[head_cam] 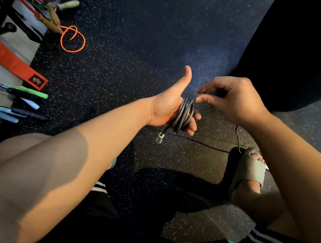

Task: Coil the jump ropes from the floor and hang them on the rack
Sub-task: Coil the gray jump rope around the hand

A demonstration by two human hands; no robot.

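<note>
Down at the right foot, a grey slide sandal (251,168) sits on the speckled rubber floor (144,48), and the loose tail of the grey jump rope (184,114) runs up from beside it to the right hand (236,102). Right hand pinches the rope between thumb and fingertips, just beside the coil, feeding it on. Left hand (167,106) is the spool: thumb stuck up, fingers fairly straight, not clenched, several turns wound snug round palm and fingers. One rope end with a small pale end fitting (159,139) dangles below the left hand.

Judgement: thin rubbery cord, light, limp but a bit springy, so the turns will likely loosen or slide off the fingers if tension drops. Keep the pinch close to the coil. To lift it off, grip across all turns at once, not by the dangling end. How much tail remains is hidden past the sandal; hanging not yet done.

At the left edge, green-handled ropes (29,92) and a red strap (15,63) lie at the floor's border. Farther out an orange jump rope (73,40) lies in a loose loop on the floor, wooden handles (54,17) pointing toward the rack (3,7), uncoiled, well apart from both hands. Rack at far left carries red and dark bands
</note>
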